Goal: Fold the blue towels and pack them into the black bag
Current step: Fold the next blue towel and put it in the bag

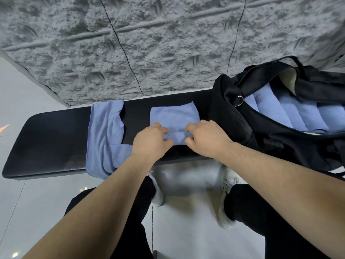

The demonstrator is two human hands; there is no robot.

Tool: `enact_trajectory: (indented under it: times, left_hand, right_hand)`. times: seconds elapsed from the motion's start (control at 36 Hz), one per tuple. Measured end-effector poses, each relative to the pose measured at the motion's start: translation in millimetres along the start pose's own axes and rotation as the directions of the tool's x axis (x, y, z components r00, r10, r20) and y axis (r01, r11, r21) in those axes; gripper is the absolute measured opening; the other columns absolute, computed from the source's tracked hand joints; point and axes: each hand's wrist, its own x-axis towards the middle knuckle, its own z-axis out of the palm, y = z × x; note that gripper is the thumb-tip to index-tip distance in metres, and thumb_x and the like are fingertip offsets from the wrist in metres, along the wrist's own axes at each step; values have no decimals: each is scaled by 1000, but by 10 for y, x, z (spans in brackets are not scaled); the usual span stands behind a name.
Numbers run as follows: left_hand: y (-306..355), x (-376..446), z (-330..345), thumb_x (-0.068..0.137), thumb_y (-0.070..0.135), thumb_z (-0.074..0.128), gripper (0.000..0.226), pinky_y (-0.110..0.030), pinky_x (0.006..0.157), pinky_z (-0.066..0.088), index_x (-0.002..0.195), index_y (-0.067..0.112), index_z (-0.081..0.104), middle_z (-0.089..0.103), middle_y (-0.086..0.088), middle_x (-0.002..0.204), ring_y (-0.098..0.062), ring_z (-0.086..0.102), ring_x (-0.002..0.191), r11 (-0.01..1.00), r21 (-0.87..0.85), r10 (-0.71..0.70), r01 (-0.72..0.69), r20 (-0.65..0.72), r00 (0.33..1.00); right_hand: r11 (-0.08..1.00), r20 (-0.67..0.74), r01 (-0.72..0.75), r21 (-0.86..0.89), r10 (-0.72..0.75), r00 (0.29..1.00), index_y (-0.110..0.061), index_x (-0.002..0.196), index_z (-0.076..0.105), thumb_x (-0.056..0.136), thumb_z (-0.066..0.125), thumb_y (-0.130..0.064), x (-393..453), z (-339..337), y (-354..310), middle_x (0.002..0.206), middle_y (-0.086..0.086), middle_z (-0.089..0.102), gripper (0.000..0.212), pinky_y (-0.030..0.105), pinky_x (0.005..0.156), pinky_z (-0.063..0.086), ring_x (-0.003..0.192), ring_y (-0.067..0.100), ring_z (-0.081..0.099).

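The black worktop (56, 143) runs long from left to right in front of me, narrow from its near edge to its far edge, and the far edge lies against a grey rough wall (149, 43). Its left part is bare black surface, and its rounded left end stands over the pale floor (28, 212). The black bag (242, 113) takes the right end of the worktop and hangs over the near edge there; its mouth is open toward me, and inside I see rolled blue towels (291, 113) lying side by side, their long axes going from near to far. A loose blue towel (104, 139) lies across the worktop to the left of my hands, its long axis from far edge to near edge, and both of its ends hang over the edges. Between this one and the bag is the folded towel (173, 116), flat on the worktop, and its near end is turned into a short roll whose long axis goes left to right, parallel to the near edge. My left hand (151, 141) pinches the left end of this roll with curled fingers, and my right hand (207, 139) pinches the right end the same way, just beside the bag's wall.
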Motion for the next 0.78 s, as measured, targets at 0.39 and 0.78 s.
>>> enact_trajectory:
  times: [0.39,0.78]
  left_hand:
    - [12,23,-2,87,27,56,23,-31,80,30,109,20,55,40,11,71,-22,46,95,998,67,-8,16,-118,993]
    - [-12,14,-18,89,14,59,19,-30,65,38,106,22,64,58,7,114,-15,50,95,1000,-26,-11,6,-184,983]
  right_hand:
    - [998,-227,8,56,5,974,-24,112,60,85,55,-15,49,65,86,113,-1,56,29,39,83,35,100,26,47]
    - [990,-244,142,-5,-139,960,-22,102,76,81,63,-2,68,104,82,96,-1,69,31,36,72,40,88,26,58]
